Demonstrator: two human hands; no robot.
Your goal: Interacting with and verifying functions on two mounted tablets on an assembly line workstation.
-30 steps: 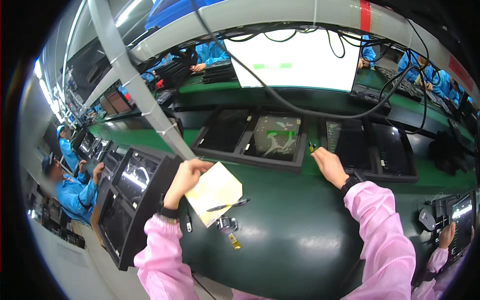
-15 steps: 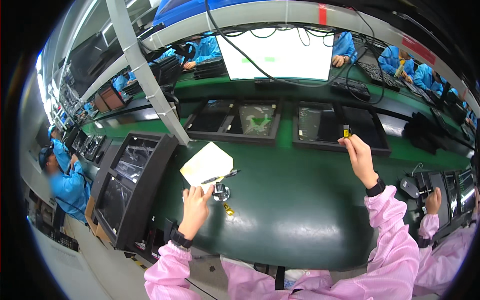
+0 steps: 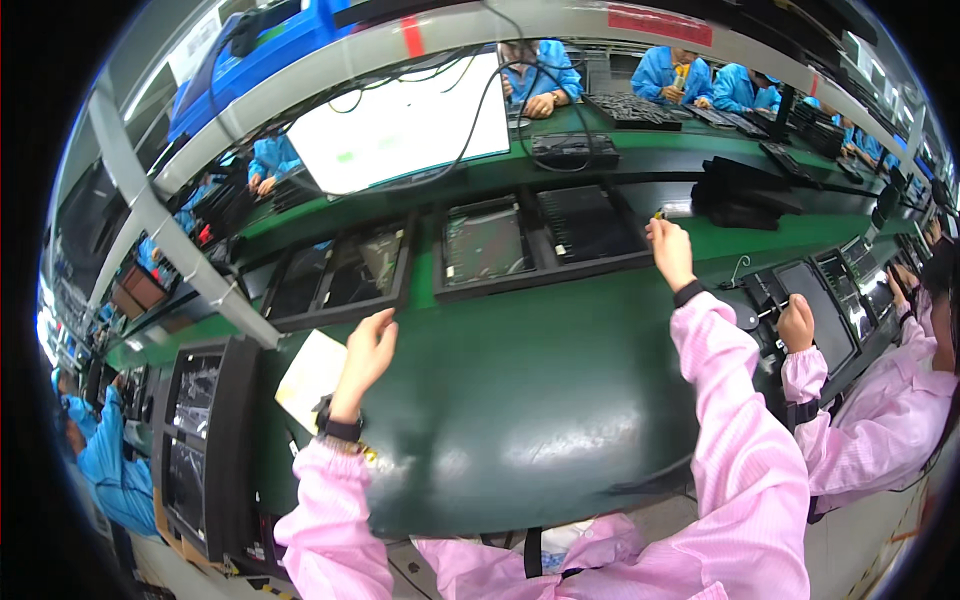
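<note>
My right hand (image 3: 672, 250) reaches past the right end of a black two-panel tray (image 3: 537, 230), its fingers pinched on a small black-and-yellow part (image 3: 658, 215). Only the yellow tip of that part shows above the fingers. Stretched over the green table (image 3: 520, 400), my left hand (image 3: 368, 352) holds nothing, with its fingers loosely apart. It is beside a pale yellow paper sheet (image 3: 310, 378), and my forearm covers part of that sheet. A scrap of yellow film (image 3: 370, 453) lies by my left wrist.
Another black tray (image 3: 405, 265) lies farther left, and a large black tray (image 3: 215, 440) stands at the left edge. Beyond them are a lit monitor (image 3: 410, 125) and dark cloth (image 3: 745, 190). A co-worker's hand (image 3: 797, 322) is close on the right. A metal post (image 3: 190, 240) rises at left.
The view has swung to the right. My left hand has left the small black device by the paper and moved forward; my right hand has carried the black-and-yellow part beyond the tray's right end.
</note>
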